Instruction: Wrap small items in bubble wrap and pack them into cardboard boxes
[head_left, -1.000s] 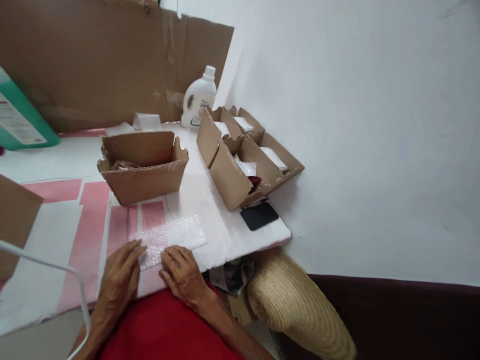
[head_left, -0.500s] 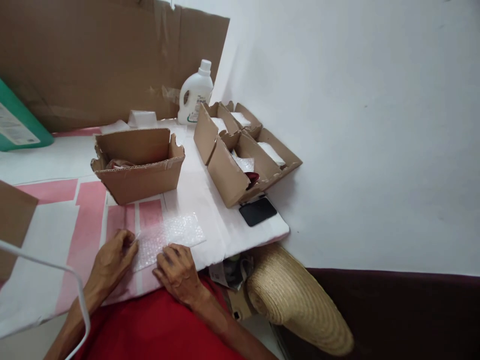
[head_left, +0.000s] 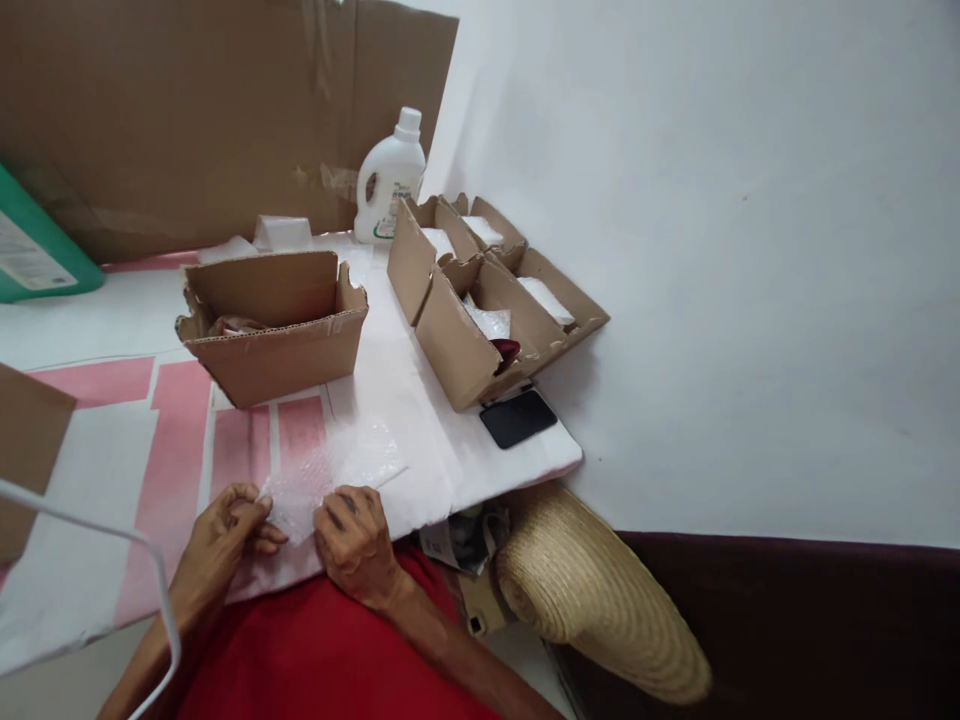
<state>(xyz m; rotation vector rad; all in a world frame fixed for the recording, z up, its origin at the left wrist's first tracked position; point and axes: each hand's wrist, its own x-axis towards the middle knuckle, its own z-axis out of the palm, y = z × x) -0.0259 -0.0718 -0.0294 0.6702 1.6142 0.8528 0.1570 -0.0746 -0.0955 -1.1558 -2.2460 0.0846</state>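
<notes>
A sheet of clear bubble wrap (head_left: 337, 462) lies near the table's front edge. Its left end is pinched between the thumb and fingers of my left hand (head_left: 234, 522), slightly lifted off the surface. My right hand (head_left: 356, 540) is closed on the near edge of the wrap, fingers curled, with the fingertips partly hidden. Beyond both hands stands an open cardboard box (head_left: 281, 360); something brownish inside it shows only in part.
Several small cardboard boxes (head_left: 457, 345) with white bubble-wrapped items stand at the right by the wall. Near them lies a black phone (head_left: 517, 418). A white jug (head_left: 390, 180), a green container (head_left: 37, 245), a white cable (head_left: 90, 520) and a woven straw hat (head_left: 600, 590) are around.
My left hand has moved down and turned slightly, drawing the left end of the bubble wrap up and toward me. My right hand has barely moved.
</notes>
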